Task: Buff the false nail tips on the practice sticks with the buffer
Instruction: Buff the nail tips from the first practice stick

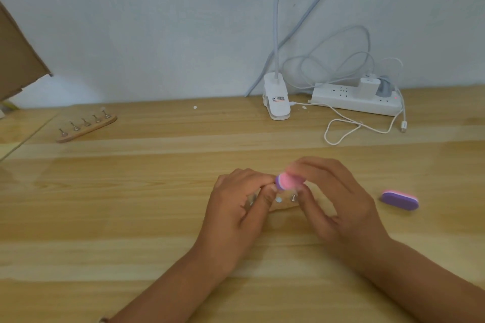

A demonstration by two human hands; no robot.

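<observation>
My right hand (330,199) pinches a pink and purple buffer (287,181) at the middle of the wooden table (157,217). My left hand (238,207) curls its fingers round a practice stick just left of the buffer; that stick is mostly hidden. Under both hands lies a wooden holder (286,207), largely covered, with a clear nail tip (278,200) and a metal stick (294,198) showing between the hands. The buffer's end touches my left fingertips. The buffer looks blurred.
A second purple and pink buffer (400,200) lies to the right. A second wooden holder with several practice sticks (86,126) sits at the far left. A clip lamp base (276,98), a power strip (357,98) and loose white cables (354,128) stand by the wall. Cardboard (18,55) leans at left.
</observation>
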